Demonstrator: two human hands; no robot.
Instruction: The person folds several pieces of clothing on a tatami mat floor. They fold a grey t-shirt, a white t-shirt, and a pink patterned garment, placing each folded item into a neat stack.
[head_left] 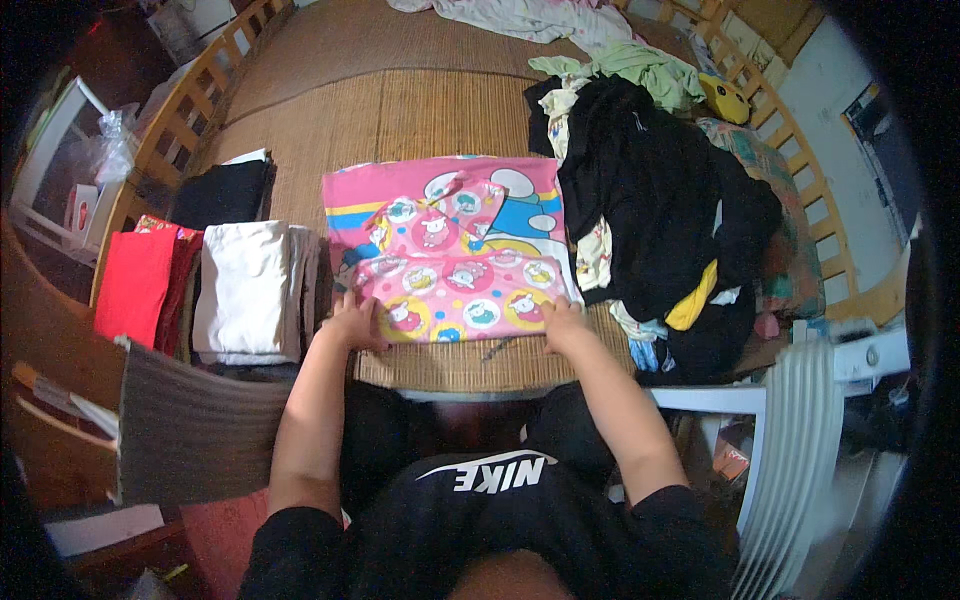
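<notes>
A pink cloth [440, 300] with a print of sheep in round spots lies in front of me, its near part folded over in a straight band. Under and beyond it spreads a larger pink cloth [350, 190] with yellow and blue stripes and a cartoon figure. My left hand [352, 322] is closed on the near left corner of the sheep-print cloth. At the near right corner, my right hand [563, 325] grips the same cloth. Some fingertips of both hands are hidden by the fabric or too small to make out.
Folded stacks stand at left: red clothes [140, 285], white clothes [240, 290] and black clothes [222, 195]. A heap of black clothes [650, 180] lies at right, beside a yellow plush toy [725, 98]. Wooden rails [185, 115] border the bamboo mat [430, 110].
</notes>
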